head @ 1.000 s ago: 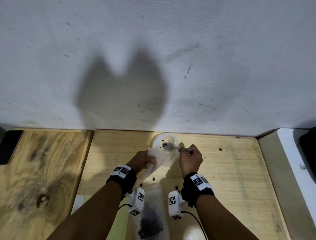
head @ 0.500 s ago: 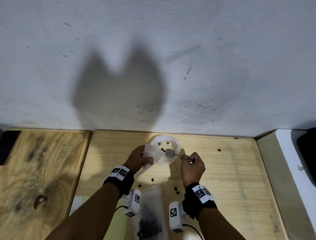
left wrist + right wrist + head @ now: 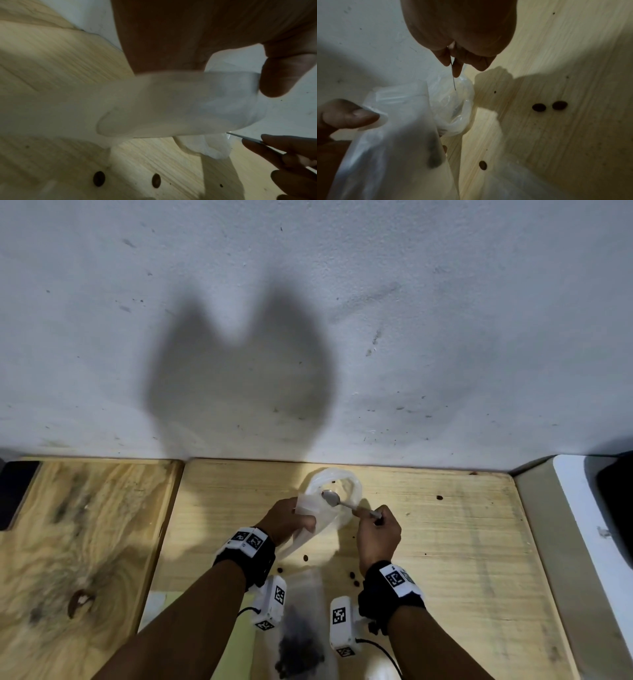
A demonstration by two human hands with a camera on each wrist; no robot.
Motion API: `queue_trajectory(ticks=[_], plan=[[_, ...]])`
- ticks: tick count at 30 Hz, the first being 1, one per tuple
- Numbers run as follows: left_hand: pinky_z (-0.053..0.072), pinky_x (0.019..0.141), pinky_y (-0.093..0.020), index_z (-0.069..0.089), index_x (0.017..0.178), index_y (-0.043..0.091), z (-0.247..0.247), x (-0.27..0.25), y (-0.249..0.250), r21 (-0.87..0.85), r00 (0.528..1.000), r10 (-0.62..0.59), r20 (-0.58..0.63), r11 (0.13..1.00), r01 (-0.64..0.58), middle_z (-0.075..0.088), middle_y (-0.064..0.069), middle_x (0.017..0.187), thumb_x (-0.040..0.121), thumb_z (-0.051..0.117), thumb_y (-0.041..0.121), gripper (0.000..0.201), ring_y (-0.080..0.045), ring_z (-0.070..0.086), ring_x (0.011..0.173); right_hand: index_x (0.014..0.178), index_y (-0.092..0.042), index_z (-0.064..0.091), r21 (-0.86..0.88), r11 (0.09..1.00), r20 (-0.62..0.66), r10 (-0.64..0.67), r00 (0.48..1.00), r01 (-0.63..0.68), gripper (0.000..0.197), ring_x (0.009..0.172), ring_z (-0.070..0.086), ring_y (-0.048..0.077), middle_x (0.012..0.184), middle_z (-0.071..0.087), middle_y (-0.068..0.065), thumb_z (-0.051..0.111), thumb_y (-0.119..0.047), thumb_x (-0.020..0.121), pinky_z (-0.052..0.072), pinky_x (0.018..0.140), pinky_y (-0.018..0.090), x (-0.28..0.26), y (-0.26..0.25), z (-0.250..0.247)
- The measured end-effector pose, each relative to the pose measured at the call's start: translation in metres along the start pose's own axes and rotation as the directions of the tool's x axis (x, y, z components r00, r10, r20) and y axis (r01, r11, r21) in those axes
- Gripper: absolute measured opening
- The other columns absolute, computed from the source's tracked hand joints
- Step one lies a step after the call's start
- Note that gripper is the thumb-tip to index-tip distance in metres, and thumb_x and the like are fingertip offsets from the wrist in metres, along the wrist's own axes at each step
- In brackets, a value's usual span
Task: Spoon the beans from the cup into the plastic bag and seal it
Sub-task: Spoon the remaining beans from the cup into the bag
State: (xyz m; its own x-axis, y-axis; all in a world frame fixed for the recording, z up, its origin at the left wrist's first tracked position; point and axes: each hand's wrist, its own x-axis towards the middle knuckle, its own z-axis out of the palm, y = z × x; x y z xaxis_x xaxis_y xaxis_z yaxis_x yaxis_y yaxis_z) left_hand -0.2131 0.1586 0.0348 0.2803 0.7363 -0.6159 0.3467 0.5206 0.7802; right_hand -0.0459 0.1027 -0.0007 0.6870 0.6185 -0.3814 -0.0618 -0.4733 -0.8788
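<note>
Loose dark beans (image 3: 305, 558) lie scattered on the pale wooden desk (image 3: 445, 542) in the lower centre of the head view, several between the two wrists and one far right near the wall. A grey, scuffed wall (image 3: 411, 337) fills the upper frame, a broad shadow falling on it. At the bottom edge a second clear bag (image 3: 299, 642) holding a dark heap of beans is partly cut off and blurred.

The left hand (image 3: 286, 520) pinches the edge of the thin, translucent plastic bag (image 3: 310, 508), thumb curled on its film. The right hand (image 3: 376, 534) grips the slim metal handle of a spoon (image 3: 331, 497), whose bowl sits over the clear, round cup (image 3: 352, 491) at mid-frame by the wall. The bag overlaps the cup's left side, hiding part of its rim. Whether the spoon carries beans cannot be made out. Both wrist views are dim and smeared.
</note>
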Motion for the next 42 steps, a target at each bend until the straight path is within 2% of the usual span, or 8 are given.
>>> queue_trajectory(ticks=[5, 11, 16, 20, 28, 32, 35, 42], plan=[[0.044, 0.070, -0.030, 0.064, 0.085, 0.005, -0.002, 0.001, 0.002, -0.103, 0.997, -0.071, -0.030, 0.992, 0.067, 0.059, -0.011, 0.083, 0.025, 0.061, 0.030, 0.066, -0.025, 0.054, 0.083, 0.056, -0.021, 0.032, 0.096, 0.982, 0.054, 0.155, 0.986, -0.160, 0.049, 0.065, 0.026, 0.021, 0.065, 0.028, 0.005, 0.077, -0.019, 0.075, 0.027, 0.060, 0.034, 0.001, 0.009, 0.006], [0.044, 0.070, -0.032, 0.066, 0.089, 0.004, -0.010, 0.000, 0.001, -0.235, 0.988, -0.129, -0.084, 0.966, 0.106, 0.056, -0.012, 0.084, 0.026, 0.063, 0.026, 0.067, -0.025, 0.053, 0.083, 0.059, -0.024, 0.030, 0.260, 0.930, 0.120, 0.235, 0.965, -0.259, 0.053, 0.054, 0.020, 0.015, 0.063, 0.024, 0.001, 0.076, -0.009, 0.079, 0.019, 0.051, 0.029, 0.010, 0.010, -0.013], [0.043, 0.063, -0.027, 0.066, 0.087, 0.004, -0.010, -0.001, -0.003, -0.287, 0.987, -0.129, -0.095, 0.953, 0.096, 0.057, -0.009, 0.075, 0.026, 0.062, 0.027, 0.065, -0.023, 0.053, 0.074, 0.060, -0.022, 0.033, 0.264, 0.939, 0.098, 0.201, 0.975, -0.220, 0.049, 0.054, 0.021, 0.015, 0.063, 0.026, 0.001, 0.074, -0.011, 0.083, 0.020, 0.047, 0.026, 0.018, 0.007, -0.020], [0.039, 0.059, -0.025, 0.064, 0.077, 0.004, -0.008, -0.001, -0.003, -0.289, 0.986, -0.138, -0.093, 0.951, 0.106, 0.054, -0.007, 0.067, 0.025, 0.061, 0.026, 0.057, -0.020, 0.050, 0.066, 0.057, -0.023, 0.033, 0.175, 0.979, 0.085, 0.087, 0.993, -0.101, 0.049, 0.062, 0.025, 0.017, 0.065, 0.028, 0.005, 0.077, -0.018, 0.077, 0.024, 0.057, 0.032, 0.016, 0.000, -0.010], [0.039, 0.058, -0.026, 0.061, 0.088, 0.000, -0.002, 0.002, 0.001, -0.168, 0.994, -0.108, -0.027, 0.981, 0.102, 0.052, -0.008, 0.073, 0.023, 0.062, 0.025, 0.069, -0.022, 0.049, 0.074, 0.057, -0.015, 0.034, -0.067, 0.993, 0.082, -0.089, 0.993, 0.095, 0.045, 0.052, 0.030, 0.012, 0.052, 0.032, -0.006, 0.071, -0.009, 0.081, 0.029, 0.053, 0.026, 0.009, -0.017, 0.011], [0.042, 0.059, -0.022, 0.064, 0.096, 0.000, 0.001, 0.003, 0.001, -0.033, 0.998, -0.039, 0.041, 0.999, 0.040, 0.059, -0.001, 0.078, 0.026, 0.060, 0.029, 0.076, -0.014, 0.055, 0.075, 0.057, -0.016, 0.035, -0.010, 1.000, 0.049, 0.014, 0.999, -0.014, 0.043, 0.057, 0.031, 0.018, 0.058, 0.039, 0.001, 0.071, -0.011, 0.079, 0.030, 0.056, 0.029, 0.007, -0.012, 0.014], [0.041, 0.054, -0.017, 0.062, 0.085, 0.002, 0.003, 0.001, 0.003, -0.012, 0.996, -0.030, 0.082, 0.999, 0.031, 0.056, 0.002, 0.069, 0.028, 0.061, 0.024, 0.061, -0.010, 0.053, 0.067, 0.054, -0.021, 0.032, 0.100, 0.977, 0.046, 0.183, 0.982, -0.186, 0.048, 0.063, 0.028, 0.021, 0.064, 0.032, 0.005, 0.076, -0.014, 0.072, 0.028, 0.057, 0.034, 0.006, -0.005, 0.013], [0.038, 0.056, -0.022, 0.062, 0.091, -0.001, -0.002, 0.004, -0.005, -0.191, 0.997, -0.077, -0.007, 0.979, 0.075, 0.052, -0.005, 0.073, 0.029, 0.062, 0.019, 0.065, -0.017, 0.049, 0.069, 0.063, -0.021, 0.036, 0.215, 0.929, 0.099, 0.286, 0.953, -0.301, 0.044, 0.054, 0.024, 0.015, 0.065, 0.029, 0.002, 0.076, -0.011, 0.078, 0.023, 0.042, 0.024, 0.013, 0.002, -0.005]])
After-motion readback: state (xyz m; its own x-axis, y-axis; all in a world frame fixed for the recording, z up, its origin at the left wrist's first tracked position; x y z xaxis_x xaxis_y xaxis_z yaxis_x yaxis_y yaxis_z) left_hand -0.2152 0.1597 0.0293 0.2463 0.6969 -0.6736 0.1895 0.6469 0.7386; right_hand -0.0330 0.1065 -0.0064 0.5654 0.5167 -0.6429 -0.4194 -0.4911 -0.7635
